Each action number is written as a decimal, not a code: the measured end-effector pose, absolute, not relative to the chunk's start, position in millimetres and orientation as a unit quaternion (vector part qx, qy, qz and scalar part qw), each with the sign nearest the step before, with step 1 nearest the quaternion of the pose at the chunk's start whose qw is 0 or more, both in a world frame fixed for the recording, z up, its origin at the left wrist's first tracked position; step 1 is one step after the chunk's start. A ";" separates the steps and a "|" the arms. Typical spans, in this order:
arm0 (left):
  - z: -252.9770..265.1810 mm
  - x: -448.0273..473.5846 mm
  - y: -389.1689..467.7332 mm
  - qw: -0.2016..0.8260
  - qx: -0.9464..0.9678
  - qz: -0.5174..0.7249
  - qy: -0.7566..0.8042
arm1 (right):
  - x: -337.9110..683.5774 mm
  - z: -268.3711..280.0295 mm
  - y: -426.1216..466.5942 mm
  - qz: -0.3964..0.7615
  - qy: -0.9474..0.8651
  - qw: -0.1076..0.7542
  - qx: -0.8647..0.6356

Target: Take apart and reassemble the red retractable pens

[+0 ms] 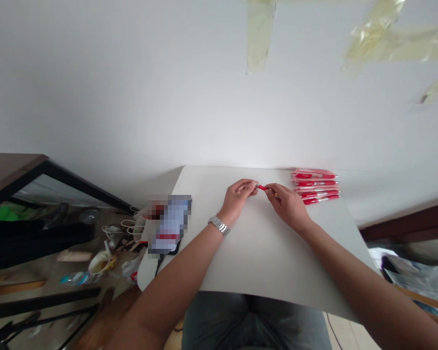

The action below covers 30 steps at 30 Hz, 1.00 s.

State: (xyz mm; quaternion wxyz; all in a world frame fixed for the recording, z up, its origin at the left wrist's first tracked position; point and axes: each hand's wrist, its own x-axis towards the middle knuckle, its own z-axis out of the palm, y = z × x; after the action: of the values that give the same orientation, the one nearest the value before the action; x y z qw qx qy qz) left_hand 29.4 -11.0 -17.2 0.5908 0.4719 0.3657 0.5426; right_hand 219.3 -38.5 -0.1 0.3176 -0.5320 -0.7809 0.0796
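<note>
Between my two hands is a red pen (263, 187), held level above the white table (255, 253). My left hand (239, 195) pinches its silvery end between thumb and fingers; a metal watch circles that wrist. On the other end, the fingers of my right hand (286, 204) are closed, and a small gold-coloured bit shows by the fingertips. Much of the pen is covered by the fingers. To the right of my right hand lies a pile of red and clear pens (316, 184), side by side near the table's back edge.
A pixelated phone (171, 226) with a cable rests at the table's left edge. The white wall (219, 97) with yellowed tape rises directly behind. Left of the table, a dark-framed desk (18, 170) stands over a cluttered floor with a bottle (76, 278) and cup (99, 263).
</note>
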 end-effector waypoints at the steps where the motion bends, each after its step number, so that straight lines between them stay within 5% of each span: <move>1: -17.2 29.4 -11.0 0.591 0.470 0.542 0.368 | 219.3 -0.1 -38.6 0.079 -0.779 0.319 -0.534; 20: -14.7 26.7 -7.9 0.607 0.408 0.572 0.371 | 222.1 -1.2 -36.2 0.083 -0.766 0.332 -0.544; 30: -9.8 -8.2 5.4 0.360 0.586 0.553 0.470 | 225.4 -7.5 -33.2 0.087 -0.759 0.335 -0.551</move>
State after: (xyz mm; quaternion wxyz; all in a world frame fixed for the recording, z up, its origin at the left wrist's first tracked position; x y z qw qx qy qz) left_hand -8.2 5.4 -9.8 0.3601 0.5856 0.4704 0.5533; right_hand 225.4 -33.2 -7.5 0.3353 -0.5510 -0.7592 0.0869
